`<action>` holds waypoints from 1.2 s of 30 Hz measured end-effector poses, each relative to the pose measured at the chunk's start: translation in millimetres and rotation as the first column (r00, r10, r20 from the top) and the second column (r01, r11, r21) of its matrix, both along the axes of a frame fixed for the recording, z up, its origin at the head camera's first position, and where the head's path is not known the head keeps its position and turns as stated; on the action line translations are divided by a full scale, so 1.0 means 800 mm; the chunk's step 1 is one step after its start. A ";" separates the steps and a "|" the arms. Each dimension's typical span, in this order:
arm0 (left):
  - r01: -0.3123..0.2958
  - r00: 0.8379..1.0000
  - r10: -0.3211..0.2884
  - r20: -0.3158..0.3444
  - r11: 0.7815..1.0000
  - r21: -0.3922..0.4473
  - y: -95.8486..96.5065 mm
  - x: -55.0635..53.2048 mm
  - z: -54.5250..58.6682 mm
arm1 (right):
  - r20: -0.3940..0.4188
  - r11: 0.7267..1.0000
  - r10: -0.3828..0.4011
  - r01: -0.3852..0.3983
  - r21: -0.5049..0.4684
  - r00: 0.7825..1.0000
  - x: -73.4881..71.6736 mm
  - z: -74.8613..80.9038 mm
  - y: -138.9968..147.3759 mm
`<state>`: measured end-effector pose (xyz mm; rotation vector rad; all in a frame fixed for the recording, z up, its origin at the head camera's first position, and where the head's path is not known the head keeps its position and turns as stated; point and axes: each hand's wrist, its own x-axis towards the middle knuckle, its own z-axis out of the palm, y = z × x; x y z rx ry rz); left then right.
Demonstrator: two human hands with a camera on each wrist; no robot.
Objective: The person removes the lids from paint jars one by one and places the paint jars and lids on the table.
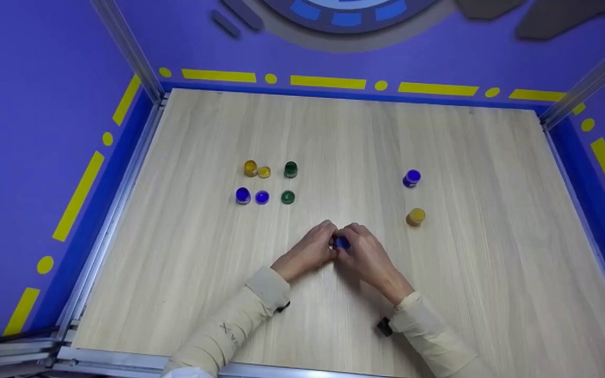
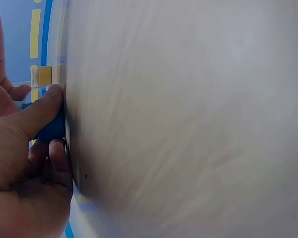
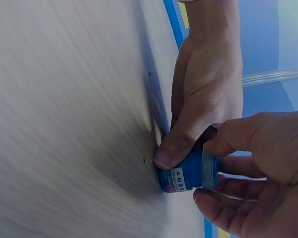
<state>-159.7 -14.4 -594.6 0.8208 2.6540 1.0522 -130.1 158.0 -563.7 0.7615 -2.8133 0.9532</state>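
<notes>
Both hands meet at a small blue paint jar (image 1: 341, 242) in front of the person. In the right wrist view the jar lies sideways in the picture, its base at the tabletop, with a white printed label and a clear-edged lid (image 3: 210, 169). My left hand (image 1: 313, 247) grips the jar's body low down, the thumb (image 3: 170, 154) pressed on its side. My right hand (image 1: 368, 254) holds the lid, thumb and fingers bent round its rim. In the left wrist view, the left thumb (image 2: 44, 110) covers part of the blue body.
Left of centre stand uncapped yellow (image 1: 250, 168), green (image 1: 291, 169) and blue (image 1: 242, 196) jars, with yellow (image 1: 264, 172), green (image 1: 288, 197) and blue (image 1: 262, 197) lids beside them. On the right are another blue jar (image 1: 411, 178) and a yellow jar (image 1: 415, 217). Blue-purple panels surround the wooden table (image 1: 491, 262).
</notes>
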 end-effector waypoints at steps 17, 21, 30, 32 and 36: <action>-0.035 0.996 0.030 -0.082 0.997 -0.061 0.005 0.011 0.007 | 0.012 0.992 0.021 -0.019 -0.123 1.000 0.004 0.004 0.010; -0.048 0.991 0.039 -0.129 0.997 -0.062 0.008 0.017 0.007 | 0.034 0.982 -0.002 0.008 -0.190 0.999 0.008 0.005 0.017; -0.076 0.995 0.066 -0.074 0.986 -0.147 0.014 0.019 0.016 | 0.053 0.953 -0.007 0.023 -0.303 0.999 0.008 0.004 0.037; -0.079 0.994 0.068 -0.086 0.987 -0.143 0.013 0.018 0.016 | 0.048 0.950 -0.015 0.029 -0.312 0.999 0.008 0.006 0.040; -0.091 0.992 0.080 -0.101 0.990 -0.109 0.010 0.014 0.017 | 0.016 0.949 -0.020 0.024 -0.314 1.000 0.007 0.007 0.043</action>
